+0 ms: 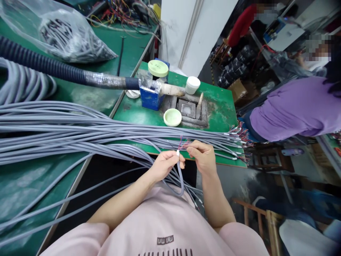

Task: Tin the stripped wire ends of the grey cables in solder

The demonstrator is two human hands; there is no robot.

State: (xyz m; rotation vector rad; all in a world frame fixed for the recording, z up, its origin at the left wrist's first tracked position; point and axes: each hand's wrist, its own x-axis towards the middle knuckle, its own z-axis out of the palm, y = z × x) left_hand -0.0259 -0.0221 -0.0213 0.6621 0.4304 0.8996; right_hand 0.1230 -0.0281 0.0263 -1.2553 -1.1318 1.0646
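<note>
My left hand (167,164) is closed around the end of a grey cable (180,177), just at its white band. Thin coloured wires (180,143), mostly red and pink, fan out above the band. My right hand (203,154) pinches at these wires from the right, thumb against forefinger. The cable bends down in a loop in front of my shirt. Behind both hands a thick bundle of grey cables (128,127) runs across the green table, its stripped, coloured ends (241,137) lying at the right edge.
A square solder pot (188,108) is set in the table, with a ribbed hose (69,73) ending above it. Around it are a blue box (150,97), a pale green lid (172,117) and a white tub (192,84). A person in purple (298,106) is at the right.
</note>
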